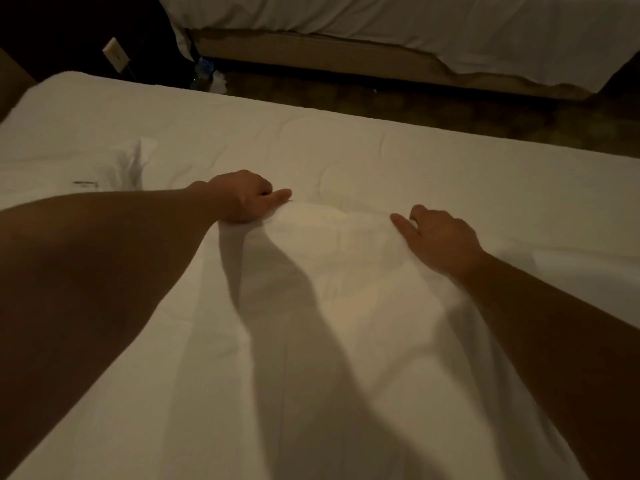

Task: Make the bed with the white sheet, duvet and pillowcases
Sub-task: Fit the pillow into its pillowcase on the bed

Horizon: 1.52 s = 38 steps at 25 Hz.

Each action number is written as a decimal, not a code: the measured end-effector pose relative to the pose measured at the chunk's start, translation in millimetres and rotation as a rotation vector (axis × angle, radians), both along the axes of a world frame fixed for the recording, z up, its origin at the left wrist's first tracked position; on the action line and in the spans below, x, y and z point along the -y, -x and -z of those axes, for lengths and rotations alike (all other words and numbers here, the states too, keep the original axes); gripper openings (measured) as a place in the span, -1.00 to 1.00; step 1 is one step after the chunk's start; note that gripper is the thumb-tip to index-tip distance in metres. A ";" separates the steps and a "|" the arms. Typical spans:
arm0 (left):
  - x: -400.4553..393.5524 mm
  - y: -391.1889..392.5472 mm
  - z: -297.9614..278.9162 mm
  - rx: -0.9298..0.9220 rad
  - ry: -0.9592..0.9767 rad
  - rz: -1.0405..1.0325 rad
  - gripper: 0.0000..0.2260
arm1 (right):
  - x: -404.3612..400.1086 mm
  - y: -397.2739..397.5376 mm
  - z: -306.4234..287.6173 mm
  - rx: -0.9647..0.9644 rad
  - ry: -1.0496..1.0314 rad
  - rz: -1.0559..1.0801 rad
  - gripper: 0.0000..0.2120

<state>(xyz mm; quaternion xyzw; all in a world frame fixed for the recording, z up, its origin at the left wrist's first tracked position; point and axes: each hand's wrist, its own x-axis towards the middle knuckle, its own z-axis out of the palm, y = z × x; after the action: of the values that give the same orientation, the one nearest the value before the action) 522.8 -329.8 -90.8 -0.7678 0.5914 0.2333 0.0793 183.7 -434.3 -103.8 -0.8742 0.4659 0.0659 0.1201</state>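
Dim hotel-like bedroom: two white-sheeted beds (346, 150) (second bed (415, 22) across the floor)

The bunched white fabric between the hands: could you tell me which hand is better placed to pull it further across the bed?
Probably the left hand: its fingers are curled into the bunched white fabric, gripping it. The right hand only rests on top with looser fingers and would need to take hold first.

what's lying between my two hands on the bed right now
Head view: only a raised, wrinkled fold of the white sheet lies between the left hand and right hand; nothing else.
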 end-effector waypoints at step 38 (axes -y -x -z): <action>-3.1 25.7 -22.8 0.387 0.298 -0.047 -0.34 | 16.5 40.0 -19.0 -0.135 0.235 0.127 -0.23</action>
<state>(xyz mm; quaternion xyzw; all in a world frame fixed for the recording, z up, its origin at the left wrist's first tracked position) 497.0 -326.7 -68.0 -0.8151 0.5749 -0.0063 0.0716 143.7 -450.8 -84.8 -0.8445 0.5318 0.0619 -0.0109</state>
